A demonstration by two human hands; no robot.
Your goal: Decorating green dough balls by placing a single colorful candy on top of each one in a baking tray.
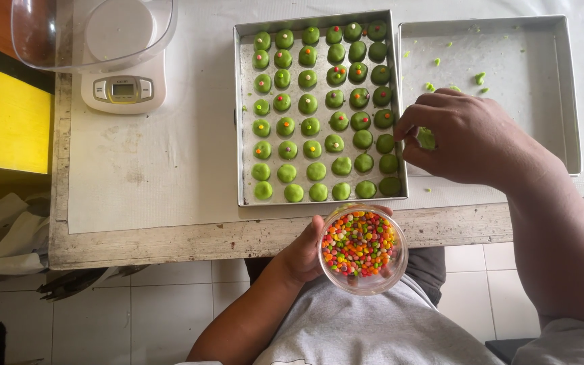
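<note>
From the head view, the left hand [302,253] cups a clear glass bowl [363,250] of coloured candy bits, held just below the surface [170,236] edge. The right hand [471,138] pinches a green dough ball [426,138], fingers narrowed around it — right beside the tray [245,135] of green balls. Beyond that hand lies an emptier tray [562,81]; far left of both hands — a white scale [123,88].

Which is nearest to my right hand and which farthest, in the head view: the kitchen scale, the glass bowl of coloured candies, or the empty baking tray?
From the right hand:
1. Empty baking tray, directly under and beyond the hand, on the right.
2. Glass bowl of coloured candies, below and left of it, held in the left hand at the table edge.
3. Kitchen scale, far left, at the table's back corner.
</note>
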